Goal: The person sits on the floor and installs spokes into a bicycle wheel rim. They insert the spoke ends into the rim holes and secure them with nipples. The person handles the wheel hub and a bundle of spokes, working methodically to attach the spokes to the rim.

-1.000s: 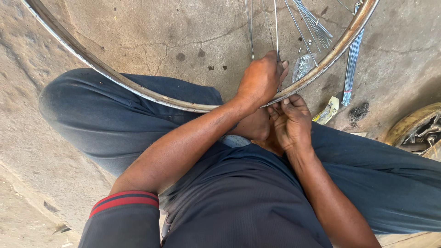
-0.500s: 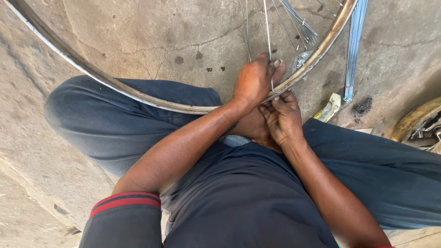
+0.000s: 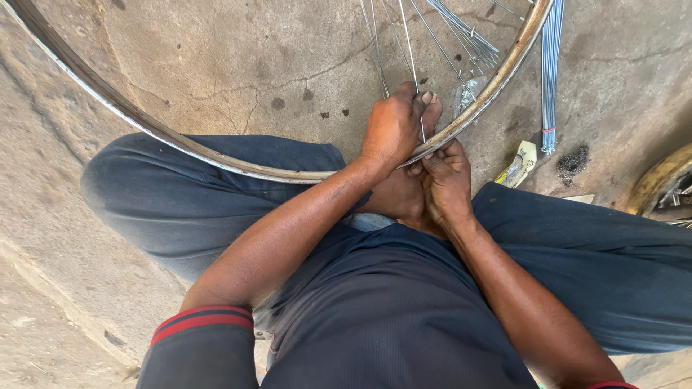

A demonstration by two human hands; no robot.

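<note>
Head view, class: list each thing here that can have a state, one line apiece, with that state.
Wheel rim: bare, no tyre, resting across the lap.
Spoke: pinched at the rim by the left hand.
Right hand: closed at the rim's outer edge; what it grips is hidden.
Spare spokes: bundled, lying on the concrete floor.

— How's the light where you sit?

— Soft, even daylight. My lap shades the concrete floor (image 3: 216, 65) only faintly, just beside my knee. The wheel rim (image 3: 180, 144) gleams palely along its edge, no hard glare.

— Sharp?

— Mostly. The spokes (image 3: 404, 36) above my left hand (image 3: 393, 130) stay crisp; the rim bows near the corners, wide-lens stretch.
</note>
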